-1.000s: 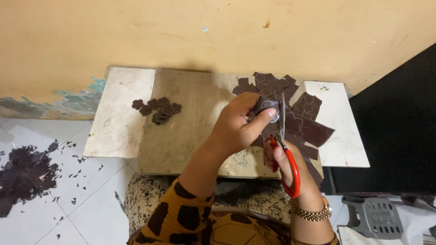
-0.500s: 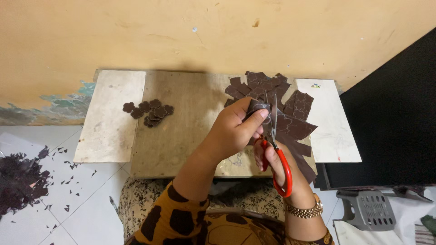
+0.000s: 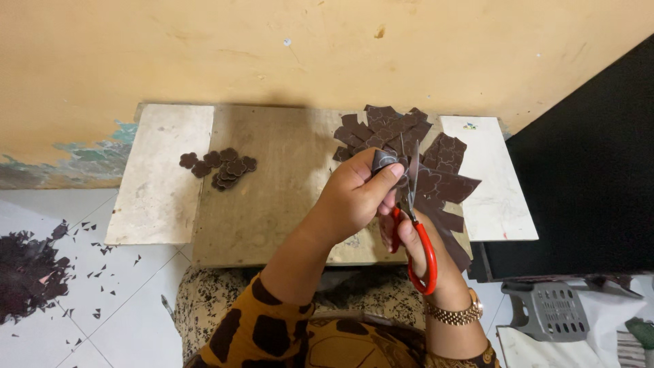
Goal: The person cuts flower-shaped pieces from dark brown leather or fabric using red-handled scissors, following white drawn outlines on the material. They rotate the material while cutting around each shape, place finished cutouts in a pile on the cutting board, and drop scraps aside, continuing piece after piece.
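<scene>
From your head camera, the low wooden board point(image 3: 272, 197) runs along the yellow wall point(image 3: 272, 54), its far edge tight against it. The board's middle and near-left stretch lie bare, leaving room there. A small cluster of cut flower shapes point(image 3: 221, 167) sits toward the far-left part, well apart from your hands. A fan of dark brown sheets point(image 3: 436, 170) crowds the far-right corner and spills along the right edge. Off the left edge, dark trimmings point(image 3: 27, 272) litter the white floor tiles point(image 3: 116, 313).

Your left hand point(image 3: 351, 201) reaches forward over the near-right part of the board, fingers clenched around a small dark brown piece point(image 3: 383, 160), thumb pressed on top. Your right hand point(image 3: 419, 238) sits just beside it, wrist low near the near edge, gripping red-handled scissors point(image 3: 414, 225) with the blades pointing up toward the wall, just beside the piece.
</scene>
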Available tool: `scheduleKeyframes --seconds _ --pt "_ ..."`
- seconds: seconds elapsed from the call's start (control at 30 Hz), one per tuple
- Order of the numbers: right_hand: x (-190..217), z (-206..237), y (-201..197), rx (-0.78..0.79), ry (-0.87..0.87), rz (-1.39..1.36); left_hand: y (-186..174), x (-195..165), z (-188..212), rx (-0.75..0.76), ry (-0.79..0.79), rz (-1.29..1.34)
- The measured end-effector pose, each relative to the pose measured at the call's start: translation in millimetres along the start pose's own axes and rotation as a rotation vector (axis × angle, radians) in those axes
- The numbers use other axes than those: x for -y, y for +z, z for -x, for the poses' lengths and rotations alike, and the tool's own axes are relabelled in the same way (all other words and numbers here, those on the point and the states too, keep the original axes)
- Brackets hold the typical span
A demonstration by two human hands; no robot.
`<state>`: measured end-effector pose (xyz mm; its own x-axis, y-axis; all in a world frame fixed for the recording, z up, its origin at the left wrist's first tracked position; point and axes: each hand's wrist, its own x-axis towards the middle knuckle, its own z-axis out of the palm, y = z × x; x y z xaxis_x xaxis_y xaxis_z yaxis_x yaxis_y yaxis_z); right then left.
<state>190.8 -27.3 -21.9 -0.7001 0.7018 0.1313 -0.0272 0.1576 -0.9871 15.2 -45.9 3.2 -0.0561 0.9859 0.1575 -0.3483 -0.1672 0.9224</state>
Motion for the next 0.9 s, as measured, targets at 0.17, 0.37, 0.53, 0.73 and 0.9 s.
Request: scheduleKeyframes --seconds 0.17,0.37,0.53,0.73,0.9 --pt "-2.0 -0.6 1.4 -0.027 -0.018 -0.046 6.2 2.8 0.1 -0.061 0.069 -0.063" --pt "-14.2 -4.4 2.2 -0.075 -0.055 -0.139 18.2 16.1 -3.1 -0.11 0.186 0.005" --pt "-24.9 -4.6 3.5 -0.21 -0.032 0.069 28.0 24.4 -2.3 -0.177 0.256 0.011" --pt "-28.7 -4.2 5.7 -0.253 -0.004 0.038 34.2 26.4 -1.9 -0.233 0.219 0.058" --pt "-23.2 -3.0 1.5 -0.184 -0.003 -0.057 24.6 20.5 -0.8 -0.213 0.213 -0.034"
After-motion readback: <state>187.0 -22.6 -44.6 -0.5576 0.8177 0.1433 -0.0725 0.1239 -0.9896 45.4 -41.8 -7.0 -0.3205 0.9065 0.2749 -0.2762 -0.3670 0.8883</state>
